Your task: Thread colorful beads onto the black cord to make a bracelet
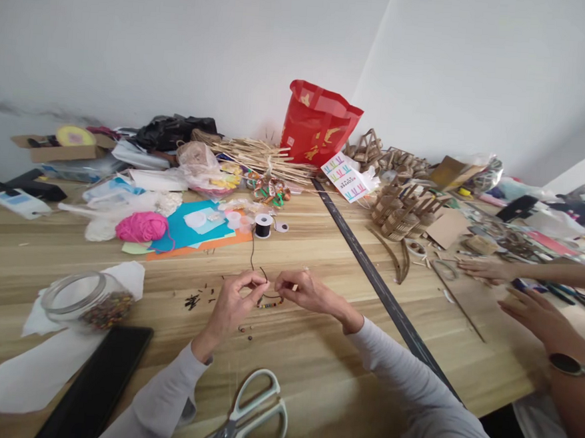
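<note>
My left hand (232, 303) and my right hand (306, 289) meet over the wooden table (312, 374), both pinching a thin black cord (252, 256). A short run of coloured beads (269, 303) hangs on the cord between my fingers. The cord leads back to a small black spool (262, 225). Loose dark beads (192, 300) lie scattered just left of my left hand.
A tipped glass jar of beads (86, 298) rests on white paper at left, beside a black tablet (95, 385). Scissors (251, 416) lie near me. Pink yarn (142, 226), coloured sheets, sticks and a red bag (316, 122) crowd the back. Another person's hands (512, 294) work on cardboard at right.
</note>
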Motion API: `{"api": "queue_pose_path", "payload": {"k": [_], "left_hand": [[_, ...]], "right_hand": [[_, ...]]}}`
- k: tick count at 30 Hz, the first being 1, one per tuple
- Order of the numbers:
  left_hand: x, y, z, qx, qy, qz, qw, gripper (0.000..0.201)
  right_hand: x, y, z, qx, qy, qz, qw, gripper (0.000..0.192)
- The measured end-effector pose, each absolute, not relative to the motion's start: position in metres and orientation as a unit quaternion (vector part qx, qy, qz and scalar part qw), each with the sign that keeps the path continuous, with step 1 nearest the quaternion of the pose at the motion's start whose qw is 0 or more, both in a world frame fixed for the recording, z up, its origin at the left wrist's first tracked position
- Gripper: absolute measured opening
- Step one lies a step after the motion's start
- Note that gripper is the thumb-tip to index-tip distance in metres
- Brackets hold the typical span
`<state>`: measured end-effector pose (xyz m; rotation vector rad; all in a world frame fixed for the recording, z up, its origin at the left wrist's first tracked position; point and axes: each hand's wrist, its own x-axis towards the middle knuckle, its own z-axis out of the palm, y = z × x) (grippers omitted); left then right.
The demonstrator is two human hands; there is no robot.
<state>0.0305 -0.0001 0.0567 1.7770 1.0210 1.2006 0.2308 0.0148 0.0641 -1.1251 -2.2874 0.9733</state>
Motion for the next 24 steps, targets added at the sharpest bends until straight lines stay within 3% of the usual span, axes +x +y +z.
{"api": "queue_pose_path", "payload": {"k": [5,11,17,24], "left_hand": [[0.040,-0.005,0.057,0.722,0.370,0.471,0.346,0.010],[0.055,-0.018,0.052,0.774,0.343,0.434,0.308,0.012],[0.071,-0.033,0.047,0.837,0.253,0.436,0.213,0.013],[0.082,-0.045,0.036,0.903,0.210,0.363,0.095,0.019]], "right_hand": [[0.227,0.017,0.060,-0.385,-0.722,0.544,0.188,0.016],[0.235,0.013,0.049,-0.376,-0.656,0.639,0.144,0.024],[0.249,0.002,0.030,-0.386,-0.636,0.654,0.138,0.014],[0.259,-0.013,0.028,-0.459,-0.686,0.555,0.105,0.011]]}}
